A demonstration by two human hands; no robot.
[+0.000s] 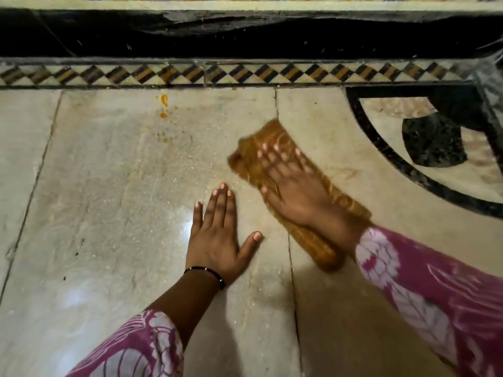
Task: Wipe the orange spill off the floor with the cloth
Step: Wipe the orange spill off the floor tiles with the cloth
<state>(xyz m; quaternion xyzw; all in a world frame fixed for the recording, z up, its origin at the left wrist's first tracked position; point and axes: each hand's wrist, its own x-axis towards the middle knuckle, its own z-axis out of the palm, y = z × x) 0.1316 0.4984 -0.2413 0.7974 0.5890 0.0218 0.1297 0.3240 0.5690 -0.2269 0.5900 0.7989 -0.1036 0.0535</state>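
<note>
An orange-brown patterned cloth (254,161) lies folded in a long strip on the pale marble floor (109,186). My right hand (294,186) presses flat on top of it with straight fingers, blurred by motion. Orange spill drops (164,100) sit on the floor to the upper left, with smaller specks below them and a faint orange smear spreading toward the cloth. My left hand (217,238) rests flat on the floor just left of the cloth, fingers straight and thumb spread.
A patterned tile border (245,73) runs across the far side, with a dark step or ledge (245,39) behind it. A black and white inlay (432,142) fills the floor at right. A wet sheen shows near my left hand.
</note>
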